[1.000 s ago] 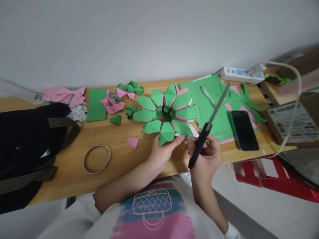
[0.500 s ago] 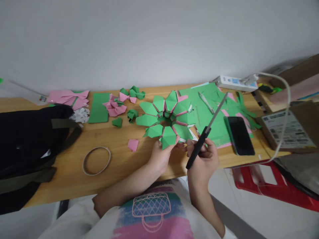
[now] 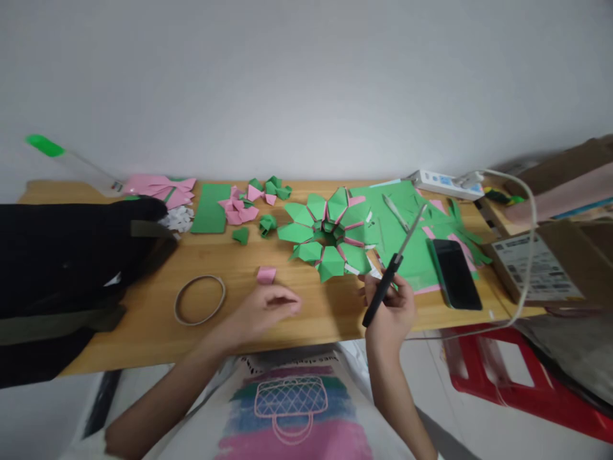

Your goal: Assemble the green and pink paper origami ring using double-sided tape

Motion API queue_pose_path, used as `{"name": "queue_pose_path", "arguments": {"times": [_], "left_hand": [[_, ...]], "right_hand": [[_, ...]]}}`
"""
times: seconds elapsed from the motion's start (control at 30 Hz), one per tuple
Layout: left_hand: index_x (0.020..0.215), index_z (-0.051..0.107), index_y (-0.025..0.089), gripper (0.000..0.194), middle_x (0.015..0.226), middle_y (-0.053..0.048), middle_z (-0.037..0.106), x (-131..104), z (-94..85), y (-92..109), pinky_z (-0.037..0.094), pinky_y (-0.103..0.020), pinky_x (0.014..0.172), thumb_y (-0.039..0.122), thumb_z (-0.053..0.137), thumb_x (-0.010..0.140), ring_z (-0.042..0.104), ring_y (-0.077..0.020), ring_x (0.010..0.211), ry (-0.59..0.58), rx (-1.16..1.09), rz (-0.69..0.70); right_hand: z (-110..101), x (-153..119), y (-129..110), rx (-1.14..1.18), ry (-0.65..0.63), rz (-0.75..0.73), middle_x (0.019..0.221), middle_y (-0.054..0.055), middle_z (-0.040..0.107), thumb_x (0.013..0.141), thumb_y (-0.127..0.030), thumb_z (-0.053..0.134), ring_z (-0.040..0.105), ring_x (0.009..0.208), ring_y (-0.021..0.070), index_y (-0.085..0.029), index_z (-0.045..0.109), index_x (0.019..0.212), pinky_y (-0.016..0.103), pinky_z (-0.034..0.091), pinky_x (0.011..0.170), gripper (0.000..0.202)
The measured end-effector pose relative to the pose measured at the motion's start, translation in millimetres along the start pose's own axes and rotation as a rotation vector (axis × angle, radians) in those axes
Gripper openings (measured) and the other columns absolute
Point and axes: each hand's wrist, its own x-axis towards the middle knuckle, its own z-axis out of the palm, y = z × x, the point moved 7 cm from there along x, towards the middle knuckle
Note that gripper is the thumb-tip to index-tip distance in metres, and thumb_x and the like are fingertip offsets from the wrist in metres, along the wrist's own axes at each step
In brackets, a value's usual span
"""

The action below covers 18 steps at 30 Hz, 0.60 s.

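My left hand (image 3: 268,310) is over the wood just below a small folded pink paper piece (image 3: 266,275). Its fingers are loosely stretched, with nothing visible in them. My right hand (image 3: 393,310) is closed around black-handled scissors (image 3: 383,294), seen edge-on with the blades pointing up and away. Beyond the hands lies a ring of folded green paper petals (image 3: 331,263) with pink edges. White paper strips (image 3: 375,267) show at its lower right, near my right fingertips. Whether those fingertips touch the ring is unclear.
A tape roll (image 3: 200,300) lies left of my left hand. Pink and green folded pieces (image 3: 238,207) are behind. Green sheets (image 3: 407,255), a pen (image 3: 395,212), a phone (image 3: 454,275) and a power strip (image 3: 447,183) are right. A black bag (image 3: 71,268) covers the left end.
My left hand has let go of the paper ring and moved left toward the small pink piece. My right hand still holds the scissors. The view has shifted slightly.
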Motion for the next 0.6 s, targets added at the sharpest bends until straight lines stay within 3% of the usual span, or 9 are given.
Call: {"name": "queue_pose_path", "arguments": {"times": [0.03, 0.13, 0.23, 0.37, 0.47, 0.6], "left_hand": [[0.08, 0.072, 0.019, 0.016, 0.086, -0.006, 0.075, -11.7, -19.8, -1.0, 0.05, -0.031, 0.076, 0.03, 0.061, 0.082, 0.067, -0.0212, 0.083, 0.102, 0.307, 0.032], [0.07, 0.067, 0.017, 0.02, 0.086, -0.012, 0.069, -43.5, -71.3, -14.3, 0.044, -0.044, 0.086, 0.029, 0.055, 0.082, 0.061, -0.0314, 0.093, 0.37, 0.562, -0.028], [0.071, 0.064, 0.017, 0.016, 0.084, -0.012, 0.066, -56.0, -91.7, -26.1, 0.044, -0.045, 0.083, 0.03, 0.059, 0.078, 0.059, -0.0311, 0.086, 0.457, 0.676, -0.019], [0.07, 0.064, 0.019, 0.012, 0.082, -0.008, 0.069, -52.8, -82.7, -26.2, 0.047, -0.035, 0.077, 0.021, 0.054, 0.077, 0.061, -0.0253, 0.082, 0.394, 0.571, 0.09], [0.075, 0.067, 0.02, 0.011, 0.078, -0.004, 0.071, -57.5, -66.6, -5.1, 0.048, -0.028, 0.069, 0.025, 0.058, 0.08, 0.063, -0.0193, 0.073, 0.31, 0.406, 0.201], [0.073, 0.069, 0.02, 0.008, 0.072, -0.002, 0.07, -73.1, -32.9, 39.9, 0.048, -0.024, 0.066, 0.027, 0.07, 0.078, 0.063, -0.0158, 0.068, -0.049, -0.084, 0.473]], "right_hand": [[-5.0, -2.0, -0.8, -0.005, 0.001, -0.006, 0.067, -0.001, 0.072, 0.061, -0.034, 0.085, 0.061, 0.049, 0.0117, -0.018, 0.057, 0.094, 0.023, 0.048, 0.047, 0.046], [-17.9, -9.2, -7.3, -0.04, -0.011, -0.044, 0.071, 0.0, 0.074, 0.063, -0.033, 0.085, 0.062, 0.05, 0.0117, -0.018, 0.057, 0.095, 0.023, 0.049, 0.05, 0.044], [-17.4, -17.6, -20.8, -0.066, -0.114, -0.088, 0.07, 0.001, 0.073, 0.067, -0.034, 0.084, 0.058, 0.047, 0.0107, -0.018, 0.058, 0.092, 0.023, 0.044, 0.047, 0.039], [2.6, -32.7, -45.7, 0.018, -0.356, -0.177, 0.071, 0.002, 0.072, 0.079, -0.051, 0.071, 0.056, 0.051, 0.0125, -0.019, 0.057, 0.089, 0.027, 0.044, 0.05, 0.036], [18.0, -44.3, -54.9, 0.088, -0.488, -0.169, 0.075, 0.002, 0.074, 0.083, -0.068, 0.057, 0.056, 0.052, 0.015, -0.023, 0.053, 0.099, 0.031, 0.045, 0.052, 0.048], [38.0, -61.2, -55.9, 0.054, -0.672, -0.154, 0.087, 0.007, 0.077, 0.081, -0.075, 0.053, 0.059, 0.055, 0.0162, -0.023, 0.05, 0.102, 0.032, 0.046, 0.052, 0.056]]}}
